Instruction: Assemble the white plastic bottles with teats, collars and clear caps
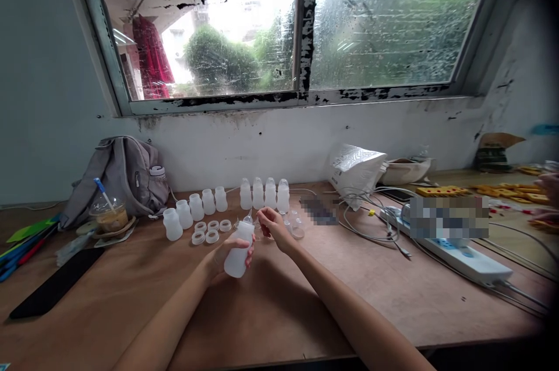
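Observation:
My left hand (229, 251) is wrapped around a frosted white baby bottle (237, 260), which tilts to the right above the table. A clear nipple (248, 218) sticks up at the bottle's top. Just right of that nipple is my right hand (271, 224), its fingertips pinched together; what they hold, if anything, is too small to make out. Several white collar rings (212, 236) lie left of the bottle. Behind them stands a slanting row of open bottles (184, 215). Several capped bottles (258, 193) stand upright at the back. Small clear parts (297, 228) lie beyond my right wrist.
On the left are a grey backpack (126, 170), an iced drink cup (109, 216) and a black flat pad (56, 283). To the right, cables (375, 237) run to a white power strip (463, 260). Another person's hand (548, 184) shows at the far right edge.

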Demonstrator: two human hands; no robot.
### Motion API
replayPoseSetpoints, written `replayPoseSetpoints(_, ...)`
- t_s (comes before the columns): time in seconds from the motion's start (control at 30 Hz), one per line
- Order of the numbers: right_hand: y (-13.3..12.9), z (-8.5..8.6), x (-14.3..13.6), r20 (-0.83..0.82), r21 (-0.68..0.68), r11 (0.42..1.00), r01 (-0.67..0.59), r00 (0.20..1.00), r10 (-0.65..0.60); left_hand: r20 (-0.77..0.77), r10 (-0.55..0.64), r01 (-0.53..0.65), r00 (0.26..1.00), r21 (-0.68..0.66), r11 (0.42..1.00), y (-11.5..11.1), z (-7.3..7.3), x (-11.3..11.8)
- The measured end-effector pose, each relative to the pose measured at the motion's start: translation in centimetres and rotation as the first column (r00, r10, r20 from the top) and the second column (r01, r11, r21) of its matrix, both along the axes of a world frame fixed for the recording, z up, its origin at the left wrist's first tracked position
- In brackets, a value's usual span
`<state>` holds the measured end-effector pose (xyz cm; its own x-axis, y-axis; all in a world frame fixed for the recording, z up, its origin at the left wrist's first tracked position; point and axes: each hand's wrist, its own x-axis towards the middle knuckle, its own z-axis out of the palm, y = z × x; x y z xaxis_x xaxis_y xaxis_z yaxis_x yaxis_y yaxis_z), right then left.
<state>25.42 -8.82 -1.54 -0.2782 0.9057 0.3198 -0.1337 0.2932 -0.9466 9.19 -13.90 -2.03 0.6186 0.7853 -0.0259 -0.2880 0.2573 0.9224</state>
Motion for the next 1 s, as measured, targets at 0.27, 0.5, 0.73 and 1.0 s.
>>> replayPoseSetpoints(0.27,-0.9,0.7,-0.5,-0.013,-0.033,0.997,-0.064,0.998,0.064,-0.249,0.062,-0.036,0.967,0.108,0.994,0.4,-0.6,0.3)
replayPoseSetpoints(0.5,-0.7,0.7,-0.2,-0.068,-0.051,0.993,-0.109,0.992,0.105,-0.247,0.061,-0.034,0.967,0.112,0.993,0.5,-0.8,0.4)
replayPoseSetpoints(0.73,-0.1,0.5,0.1,-0.040,-0.062,0.998,0.014,0.999,-0.016,-0.247,0.083,-0.060,0.965,0.097,0.993,0.9,-1.4,0.5)
replayPoseSetpoints(1.0,0.0,0.4,-0.1,-0.084,-0.081,0.993,0.084,0.992,-0.090,-0.257,0.126,-0.103,0.958,0.102,0.989,0.9,-1.5,0.5)
